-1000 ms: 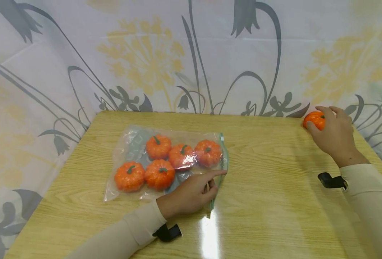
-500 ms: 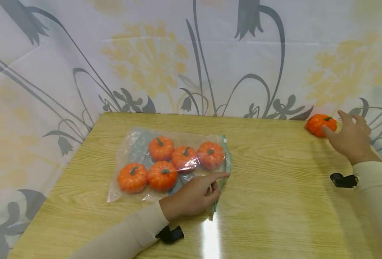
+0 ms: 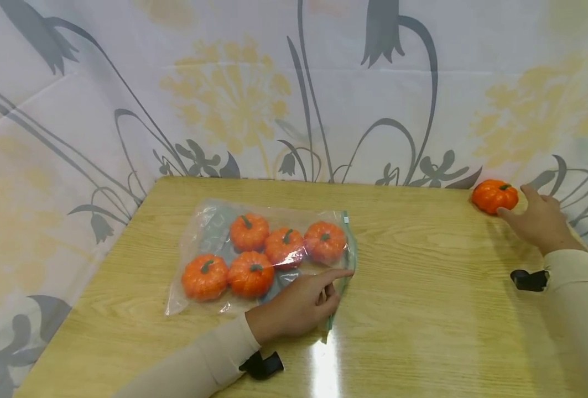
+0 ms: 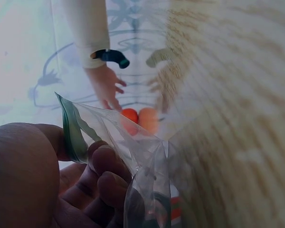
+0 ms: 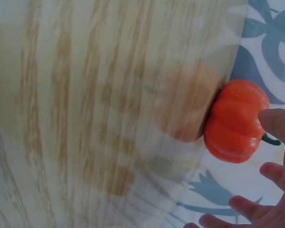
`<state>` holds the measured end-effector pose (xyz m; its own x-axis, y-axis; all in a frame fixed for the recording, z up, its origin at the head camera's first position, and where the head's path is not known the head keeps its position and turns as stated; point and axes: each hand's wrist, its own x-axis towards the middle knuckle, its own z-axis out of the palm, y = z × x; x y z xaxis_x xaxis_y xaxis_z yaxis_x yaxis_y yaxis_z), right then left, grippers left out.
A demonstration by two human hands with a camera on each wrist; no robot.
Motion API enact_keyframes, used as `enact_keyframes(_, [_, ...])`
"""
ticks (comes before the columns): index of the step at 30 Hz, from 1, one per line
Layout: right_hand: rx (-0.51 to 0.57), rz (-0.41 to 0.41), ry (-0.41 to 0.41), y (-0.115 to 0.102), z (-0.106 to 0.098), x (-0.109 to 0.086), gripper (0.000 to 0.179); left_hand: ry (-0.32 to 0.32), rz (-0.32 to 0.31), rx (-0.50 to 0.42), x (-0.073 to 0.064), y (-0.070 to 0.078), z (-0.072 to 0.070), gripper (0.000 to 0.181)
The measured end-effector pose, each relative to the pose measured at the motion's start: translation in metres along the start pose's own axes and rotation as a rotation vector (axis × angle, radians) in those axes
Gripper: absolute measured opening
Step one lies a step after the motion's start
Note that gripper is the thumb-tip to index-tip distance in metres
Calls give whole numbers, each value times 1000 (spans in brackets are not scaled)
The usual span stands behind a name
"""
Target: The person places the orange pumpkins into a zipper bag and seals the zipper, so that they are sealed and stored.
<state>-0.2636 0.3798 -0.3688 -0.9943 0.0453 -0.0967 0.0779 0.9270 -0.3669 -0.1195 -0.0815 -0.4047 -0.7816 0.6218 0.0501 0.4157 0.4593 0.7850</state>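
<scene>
A clear zip bag with a green zip edge lies flat on the table, several small orange pumpkins inside it. My left hand pinches the bag's zip edge at its right end, index finger stretched along it. In the left wrist view, thumb and fingers hold the green strip, and the mouth stands slightly apart. A lone orange pumpkin with a green stem sits at the table's far right corner. My right hand hovers just right of it, fingers spread, thumb close to its side in the right wrist view.
The wood-grained table is glossy and reflects the pumpkin and hand. A flower-patterned cloth hangs along its back and left sides. Black wrist straps show at both sleeves.
My right hand has drawn back to the right from around the lone pumpkin, its fingers now off it. The left hand keeps its pinch on the bag's edge.
</scene>
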Motion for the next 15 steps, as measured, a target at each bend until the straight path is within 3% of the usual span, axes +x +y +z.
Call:
enact_keyframes(7, [29,-65,10,10,2,6,82,13,-3,7,4,-1,0,47])
enact_keyframes(12, [49,-43,-14,3,6,9,85,5,-34,0,1,-1,1,48])
enact_keyframes(15, [44,-34,-4,2,5,6,85,2,-19,6,2,0,2,48])
